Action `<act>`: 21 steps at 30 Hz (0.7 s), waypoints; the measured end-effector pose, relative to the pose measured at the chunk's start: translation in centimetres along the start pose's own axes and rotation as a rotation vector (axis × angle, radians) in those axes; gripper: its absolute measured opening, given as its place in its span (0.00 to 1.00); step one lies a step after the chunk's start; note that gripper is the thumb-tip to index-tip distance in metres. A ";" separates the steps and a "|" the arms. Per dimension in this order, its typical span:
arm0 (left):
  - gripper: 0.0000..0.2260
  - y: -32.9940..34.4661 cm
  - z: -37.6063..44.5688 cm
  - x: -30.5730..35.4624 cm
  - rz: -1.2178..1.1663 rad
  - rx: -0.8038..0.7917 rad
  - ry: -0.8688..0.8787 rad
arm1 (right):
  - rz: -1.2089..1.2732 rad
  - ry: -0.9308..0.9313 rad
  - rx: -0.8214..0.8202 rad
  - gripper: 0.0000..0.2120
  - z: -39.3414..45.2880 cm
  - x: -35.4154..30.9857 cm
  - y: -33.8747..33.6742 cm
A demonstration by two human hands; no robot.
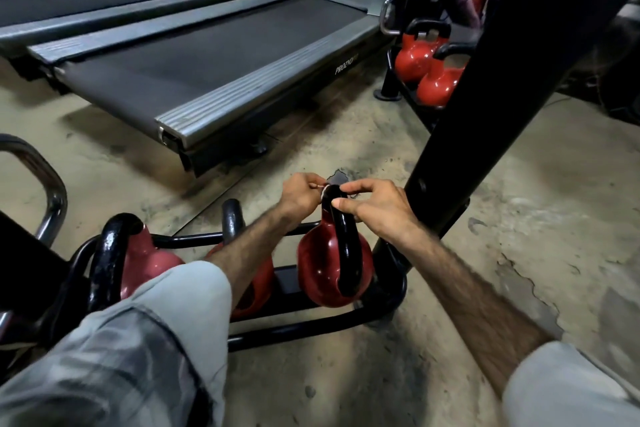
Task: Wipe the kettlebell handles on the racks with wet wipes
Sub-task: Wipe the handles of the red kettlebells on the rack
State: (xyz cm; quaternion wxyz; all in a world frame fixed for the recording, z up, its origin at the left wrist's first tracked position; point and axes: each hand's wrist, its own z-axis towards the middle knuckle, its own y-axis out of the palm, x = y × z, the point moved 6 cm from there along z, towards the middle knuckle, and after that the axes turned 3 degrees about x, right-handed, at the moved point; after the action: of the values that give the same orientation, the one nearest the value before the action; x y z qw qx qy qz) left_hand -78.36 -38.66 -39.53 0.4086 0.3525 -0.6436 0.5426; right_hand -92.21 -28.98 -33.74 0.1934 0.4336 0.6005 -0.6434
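Note:
A red kettlebell [325, 270] with a black handle [346, 246] stands on the right end of a low black rack [311, 329]. My left hand [301, 191] pinches a small pale wet wipe [323, 189] against the top of that handle. My right hand [374, 204] grips the handle's top from the right, thumb on the near side. Left of it, a second red kettlebell [256, 288] sits partly hidden behind my left forearm. A third red kettlebell [145, 260] with a worn black handle stands at the rack's left end.
A grey treadmill [214, 69] lies ahead, a second one behind it. A thick black post [485, 114] rises just right of the rack. Two more red kettlebells [426, 66] sit on another rack at the back right. A chrome tube [48, 191] curves at left. The concrete floor is cracked.

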 end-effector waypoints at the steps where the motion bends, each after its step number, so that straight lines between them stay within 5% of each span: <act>1: 0.05 -0.6 -0.3 0.1 -0.098 0.041 -0.019 | 0.006 -0.001 0.006 0.16 0.0 0.1 0.0; 5: 0.07 -1.5 -1.4 0.7 -0.299 0.079 0.012 | 0.008 -0.002 0.006 0.17 0.3 0.5 0.2; 11: 0.18 -0.1 -2.3 -1.5 -0.072 -0.070 0.007 | -0.005 -0.012 0.004 0.17 0.4 0.4 0.3; 16: 0.20 -1.0 -3.4 -0.7 -0.109 0.095 0.043 | 0.026 -0.015 0.003 0.17 0.7 0.8 0.7; 21: 0.11 -0.7 -4.3 -0.8 -0.156 0.245 0.089 | 0.021 -0.019 0.022 0.19 0.7 1.0 0.7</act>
State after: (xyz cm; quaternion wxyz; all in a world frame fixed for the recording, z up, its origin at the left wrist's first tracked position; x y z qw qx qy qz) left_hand -76.77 -34.54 -39.64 0.4316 0.4244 -0.5245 0.5987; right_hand -92.41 -29.52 -34.99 0.2011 0.4358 0.5869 -0.6521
